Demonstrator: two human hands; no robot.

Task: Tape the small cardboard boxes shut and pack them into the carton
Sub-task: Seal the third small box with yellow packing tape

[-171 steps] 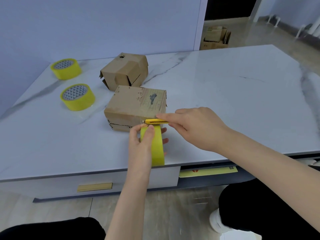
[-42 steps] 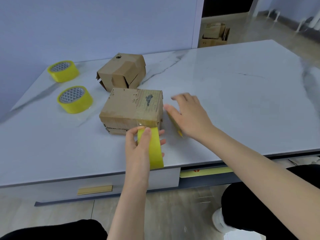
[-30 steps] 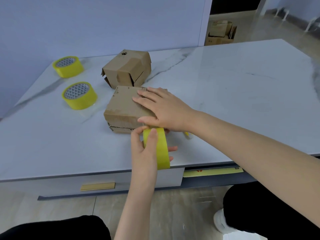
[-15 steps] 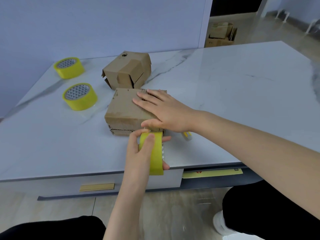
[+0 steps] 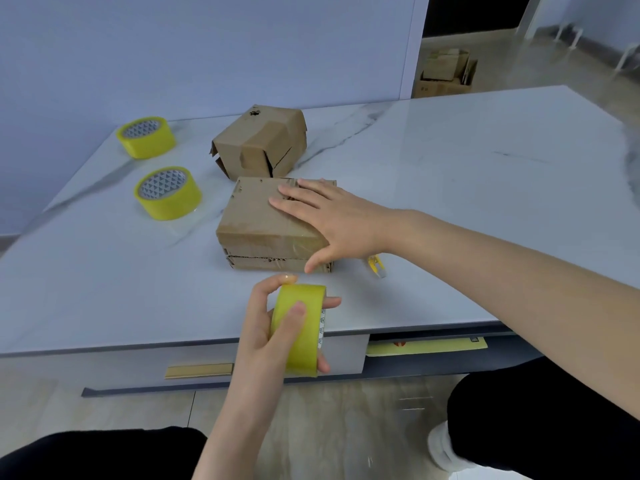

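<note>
A small brown cardboard box [image 5: 256,223] lies near the table's front edge, with clear tape over its near right corner. My right hand [image 5: 334,221] lies flat on its top, fingers straight, thumb down on the front face. My left hand [image 5: 273,327] grips a yellow tape roll [image 5: 299,327], held upright just in front of the box and apart from it. A second small cardboard box [image 5: 261,143] with loose flaps stands behind the first. A yellow box cutter [image 5: 375,266] lies on the table under my right wrist.
Two more yellow tape rolls [image 5: 168,192] [image 5: 145,136] sit at the table's left. The white marble table [image 5: 467,188] stretches wide to the right. An open carton [image 5: 445,72] with cardboard stands on the floor beyond the table. My knees are below the table edge.
The cutter was laid down and my right hand went flat onto the box. My left hand has pulled the tape roll back from the box, with no strip joining them now.
</note>
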